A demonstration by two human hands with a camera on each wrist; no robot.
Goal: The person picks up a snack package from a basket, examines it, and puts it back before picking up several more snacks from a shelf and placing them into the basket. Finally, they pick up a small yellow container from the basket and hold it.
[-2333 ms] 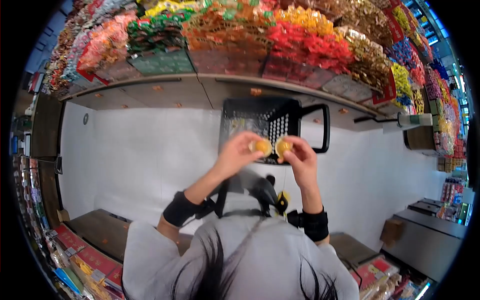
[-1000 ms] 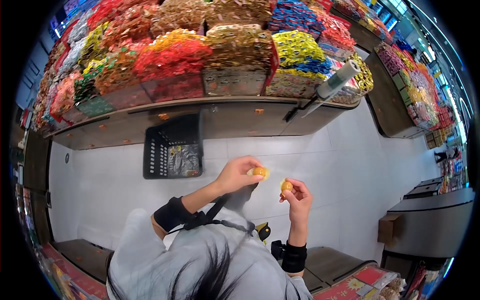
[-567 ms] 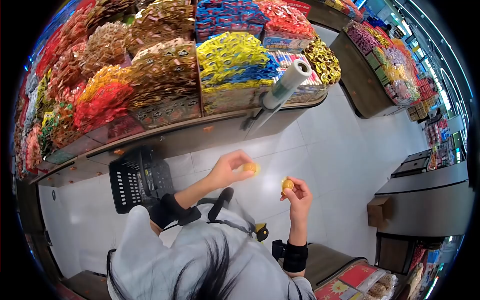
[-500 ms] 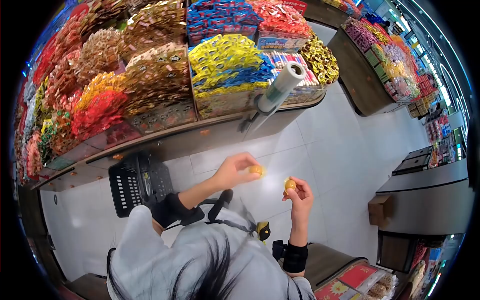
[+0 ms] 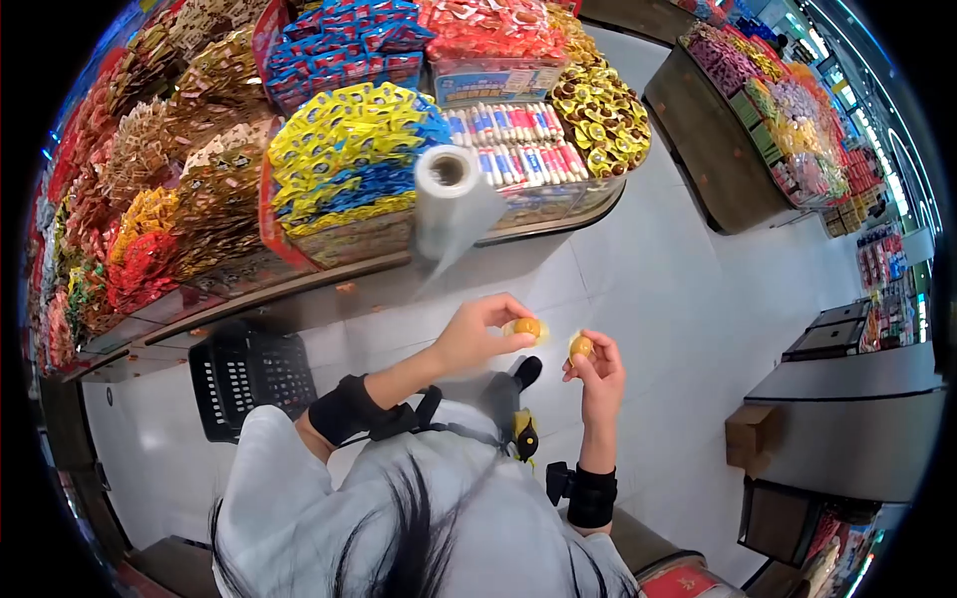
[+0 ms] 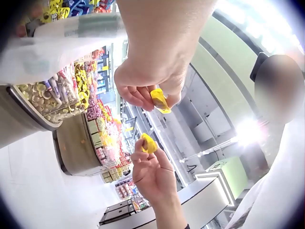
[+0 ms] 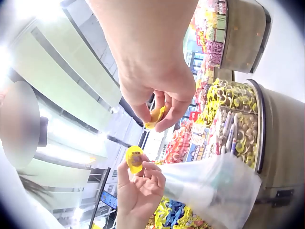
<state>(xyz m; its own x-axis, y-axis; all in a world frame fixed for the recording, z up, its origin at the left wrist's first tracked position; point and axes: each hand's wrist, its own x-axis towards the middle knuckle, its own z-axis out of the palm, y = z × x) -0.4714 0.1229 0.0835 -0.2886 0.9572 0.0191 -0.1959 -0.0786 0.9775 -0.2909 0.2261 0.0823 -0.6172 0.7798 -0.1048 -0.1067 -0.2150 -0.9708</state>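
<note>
In the head view my left hand [image 5: 480,334] pinches a small round yellow-wrapped candy [image 5: 526,327] between thumb and fingers. Just to its right, my right hand [image 5: 600,381] pinches a similar yellow candy [image 5: 580,346]. The two candies are held close together but apart, in the air in front of the body. The left wrist view shows the left hand's candy [image 6: 160,100] in a shiny yellow wrapper, its rim flaring around a darker middle. In the right wrist view, fingers partly cover the right hand's candy [image 7: 155,117].
A candy counter with yellow packets [image 5: 349,149] and a pile of yellow-and-brown candies [image 5: 601,115] stands ahead. A roll of plastic bags [image 5: 447,189] juts from its edge. A black basket [image 5: 249,379] sits on the floor at left. Another counter [image 5: 733,149] stands at far right.
The view has turned and shifted right along the counter, so the basket has gone from below the hands to the left. The hands drew apart, then closer again, each keeping its candy.
</note>
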